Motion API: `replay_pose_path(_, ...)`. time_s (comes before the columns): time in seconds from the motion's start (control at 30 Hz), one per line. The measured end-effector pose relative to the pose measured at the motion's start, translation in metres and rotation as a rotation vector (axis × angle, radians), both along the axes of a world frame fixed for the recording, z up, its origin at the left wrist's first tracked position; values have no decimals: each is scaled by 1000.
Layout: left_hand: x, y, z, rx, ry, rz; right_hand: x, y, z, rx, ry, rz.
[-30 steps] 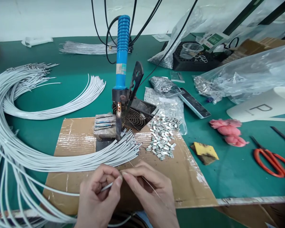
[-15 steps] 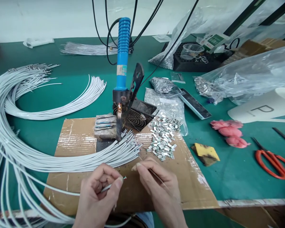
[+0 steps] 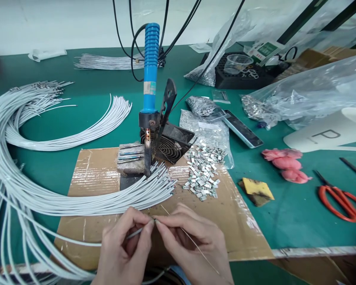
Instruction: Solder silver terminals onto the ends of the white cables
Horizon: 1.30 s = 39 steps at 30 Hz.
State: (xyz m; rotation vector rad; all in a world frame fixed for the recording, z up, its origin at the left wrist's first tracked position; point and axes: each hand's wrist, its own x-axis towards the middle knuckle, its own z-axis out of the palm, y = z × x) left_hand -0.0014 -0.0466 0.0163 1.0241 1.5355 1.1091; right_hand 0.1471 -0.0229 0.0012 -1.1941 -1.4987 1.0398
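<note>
My left hand [image 3: 126, 241] is closed in a pinch on a white cable [image 3: 85, 240], close to its end. At that end the fingertips of my right hand [image 3: 192, 237] meet it, thumb and forefinger pressed together over the tip, which they mostly hide. A thin, pale wire [image 3: 200, 251] that looks like solder runs slantwise through my right hand. Just beyond the hands lies a thick bundle of white cables [image 3: 106, 204]. Their stripped ends reach under a soldering iron [image 3: 150, 75] with a blue handle, held upright, tip down, in a stand.
Small metal clips [image 3: 203, 172] are piled on the cardboard [image 3: 225, 229] at the right. Farther right are a yellow sponge [image 3: 257, 190], pink cloth [image 3: 287, 164] and red-handled scissors [image 3: 338, 202]. A phone [image 3: 243, 128] and plastic bags [image 3: 308, 91] lie behind. More cables [image 3: 77, 136] curve at left.
My right hand has moved left, and its fingertips now meet my left fingertips at the cable end. The thin wire now shows more fully across my right hand.
</note>
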Motion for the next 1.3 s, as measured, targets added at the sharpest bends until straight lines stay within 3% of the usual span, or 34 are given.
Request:
replay_pose_path(0.1, 0, -3, -5, -39, -32, -8, -2, 2, 6, 26, -79, 7)
replay_pose_path(0.17, 2, -5, -8, -98, -87, 17, -9, 0, 5, -36, 10, -31)
replay_pose_path(0.3, 5, -5, -9, -143, -280, 91, -33, -11, -9, -84, 270, -251)
replay_pose_path(0.47, 6, 6, 1, -194, -326, 114, -47, -16, -21, 179, 230, -375)
replay_pose_path(0.53, 5, 9, 5, -189, -233, 102, -42, -14, -21, 195, 225, -355)
replay_pose_path(0.67, 9, 7, 4, -106, -7, 113, -32, -9, -19, -66, 387, -207)
replay_pose_path(0.8, 17, 1, 1, -52, 50, 154, -38, -12, -19, -255, 596, -274)
replay_pose_path(0.87, 20, 3, 4, -66, -15, 171, -43, -15, -19, -206, 582, -318)
replay_pose_path(1.03, 16, 14, 17, -179, -207, 179, -35, -13, -16, 100, 277, -302)
replay_pose_path(1.3, 3, 18, 16, -245, -307, 130, -4, 12, -9, -56, 265, -15)
